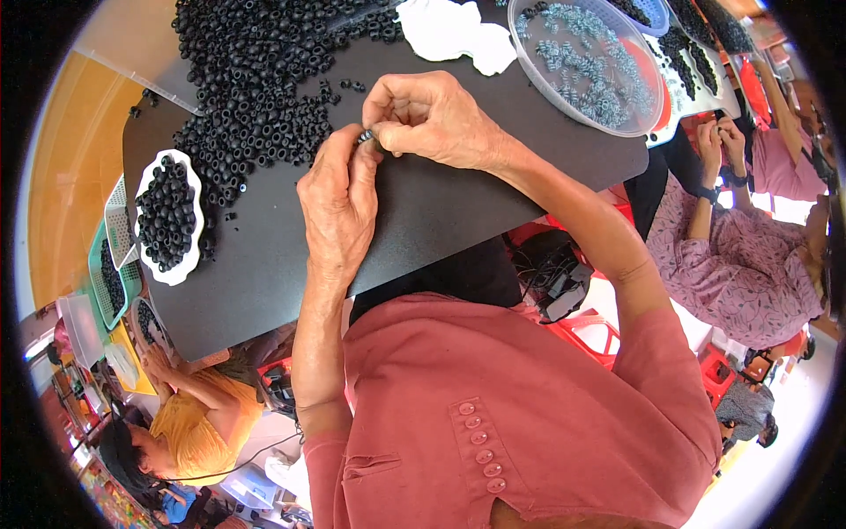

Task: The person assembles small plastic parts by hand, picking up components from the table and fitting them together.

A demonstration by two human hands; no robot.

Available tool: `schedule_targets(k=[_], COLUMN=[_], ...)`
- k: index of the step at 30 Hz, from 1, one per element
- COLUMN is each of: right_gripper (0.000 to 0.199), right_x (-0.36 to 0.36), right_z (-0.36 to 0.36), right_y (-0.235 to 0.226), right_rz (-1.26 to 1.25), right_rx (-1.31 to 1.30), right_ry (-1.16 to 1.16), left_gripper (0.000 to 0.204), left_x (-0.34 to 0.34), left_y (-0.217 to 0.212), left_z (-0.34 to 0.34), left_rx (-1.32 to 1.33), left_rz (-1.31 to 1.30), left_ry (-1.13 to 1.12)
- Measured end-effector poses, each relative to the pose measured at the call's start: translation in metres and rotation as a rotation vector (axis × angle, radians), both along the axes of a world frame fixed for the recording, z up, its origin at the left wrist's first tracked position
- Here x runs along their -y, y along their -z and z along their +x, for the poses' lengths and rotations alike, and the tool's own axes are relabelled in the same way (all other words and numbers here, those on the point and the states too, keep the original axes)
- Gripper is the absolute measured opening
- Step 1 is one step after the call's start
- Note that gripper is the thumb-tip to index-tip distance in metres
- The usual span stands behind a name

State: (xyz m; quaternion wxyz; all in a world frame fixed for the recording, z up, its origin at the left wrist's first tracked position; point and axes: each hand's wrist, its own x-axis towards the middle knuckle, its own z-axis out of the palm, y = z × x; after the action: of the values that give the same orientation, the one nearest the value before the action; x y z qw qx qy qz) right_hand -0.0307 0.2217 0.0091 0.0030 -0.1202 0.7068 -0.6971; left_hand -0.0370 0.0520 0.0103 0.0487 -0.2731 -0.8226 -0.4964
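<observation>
My left hand and my right hand meet over the dark table, fingertips together. Between them is a small metal coil spring, mostly covered by the fingers. The left thumb and forefinger pinch it from below, while the right thumb and curled forefinger close on its other side. Whether a black piece is also in the fingers is hidden. Just beyond the left hand spreads a large heap of small black hollow plastic pieces. To the right of my right hand stands a clear round tub of loose coil springs.
A white scalloped dish of round black pieces sits at the table's left edge. A crumpled white cloth lies at the back. Green and white baskets flank the left side. Co-workers sit on both sides, one in a yellow shirt.
</observation>
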Motion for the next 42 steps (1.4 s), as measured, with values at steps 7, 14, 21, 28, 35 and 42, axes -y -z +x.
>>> schedule_targets(k=[7,14,21,28,35,42], right_gripper=[0.005,0.006,0.007,0.007,0.008,0.01], right_x=[-0.002,-0.001,-0.001,0.002,0.0,0.001], right_z=[0.001,0.002,0.001,0.0,0.002,0.001], right_y=[0.0,-0.001,-0.002,0.004,0.002,0.001], right_rz=[0.108,0.064,0.13,0.097,0.167,0.142], right_rx=[-0.074,-0.032,-0.013,-0.097,-0.087,-0.052], right_ry=[0.018,0.014,0.019,0.054,0.028,0.015], left_gripper=[0.025,0.018,0.012,0.01,0.03,0.035], left_x=[0.001,0.003,-0.001,0.0,0.006,0.004], left_y=[-0.008,-0.004,0.0,0.004,-0.003,-0.004], left_z=[-0.002,-0.004,0.0,0.0,-0.005,-0.002], left_rx=[0.216,0.541,0.013,-0.011,0.385,0.429], left_rz=[0.105,0.348,0.004,0.01,0.112,0.283], left_ry=[0.088,0.16,-0.019,-0.021,0.084,0.056])
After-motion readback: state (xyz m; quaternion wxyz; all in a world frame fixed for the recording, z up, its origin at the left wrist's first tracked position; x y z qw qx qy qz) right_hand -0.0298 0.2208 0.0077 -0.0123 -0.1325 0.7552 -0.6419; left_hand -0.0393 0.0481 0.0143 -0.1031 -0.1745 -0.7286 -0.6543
